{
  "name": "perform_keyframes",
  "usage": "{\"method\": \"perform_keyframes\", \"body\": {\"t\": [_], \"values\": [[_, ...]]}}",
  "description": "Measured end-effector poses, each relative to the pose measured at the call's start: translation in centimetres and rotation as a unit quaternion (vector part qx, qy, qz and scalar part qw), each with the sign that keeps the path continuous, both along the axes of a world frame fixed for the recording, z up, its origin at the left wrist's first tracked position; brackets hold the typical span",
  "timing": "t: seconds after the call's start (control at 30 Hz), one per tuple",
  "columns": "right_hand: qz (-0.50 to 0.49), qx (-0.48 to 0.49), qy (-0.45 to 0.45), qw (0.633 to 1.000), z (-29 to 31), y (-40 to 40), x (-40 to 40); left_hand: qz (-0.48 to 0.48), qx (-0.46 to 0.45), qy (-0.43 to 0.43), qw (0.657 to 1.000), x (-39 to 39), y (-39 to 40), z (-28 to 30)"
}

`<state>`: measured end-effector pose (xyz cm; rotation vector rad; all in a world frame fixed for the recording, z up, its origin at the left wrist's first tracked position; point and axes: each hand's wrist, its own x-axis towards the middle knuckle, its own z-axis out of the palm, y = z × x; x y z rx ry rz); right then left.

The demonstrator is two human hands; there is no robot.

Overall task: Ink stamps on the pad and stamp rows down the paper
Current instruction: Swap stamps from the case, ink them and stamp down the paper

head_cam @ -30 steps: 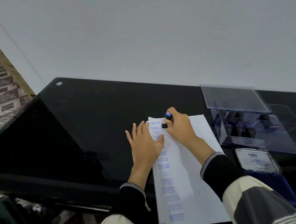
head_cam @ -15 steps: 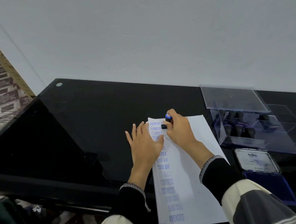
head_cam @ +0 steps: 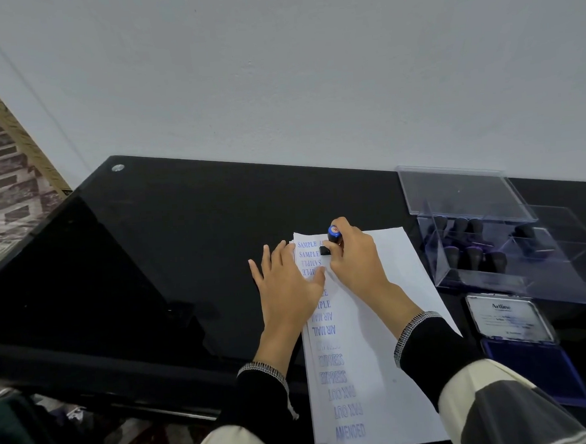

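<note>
My right hand curls round a stubby black stamp with a round blue cap, its block down on the far left corner of the smooth white paper. My left hand lies flat, fingers spread, across the paper's left edge on the glossy black table.

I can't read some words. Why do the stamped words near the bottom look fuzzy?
Head view: the lens is wide, so the paper smears toward the near edge; AMENDED is soft, SAMPLE by the stamp sharper. Dim light; the glossy black table mirrors the wall faintly.
</note>
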<state>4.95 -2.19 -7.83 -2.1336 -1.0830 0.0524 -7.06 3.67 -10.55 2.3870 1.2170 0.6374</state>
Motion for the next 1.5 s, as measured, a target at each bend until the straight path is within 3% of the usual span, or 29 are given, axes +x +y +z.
{"method": "perform_keyframes", "body": {"t": [0.8, 1.0, 1.17, 1.5], "values": [[0.018, -0.001, -0.023, 1.0, -0.1, -0.2, 0.4, 0.0, -0.001, 0.005, 1.0, 0.0, -0.1, 0.3], [-0.012, 0.053, 0.071, 0.996, 1.1, -1.0, 1.5, 0.001, 0.001, 0.002, 1.0, 0.0, -0.2, 0.6], [-0.1, 0.169, 0.147, 0.97, 1.8, -2.9, 2.7, 0.005, 0.0, 0.004, 1.0, 0.1, -0.3, 0.7], [-0.16, 0.237, 0.27, 0.92, 1.1, -4.4, 3.3, 0.006, -0.011, 0.001, 1.0, 0.0, -0.4, 0.9]]}}
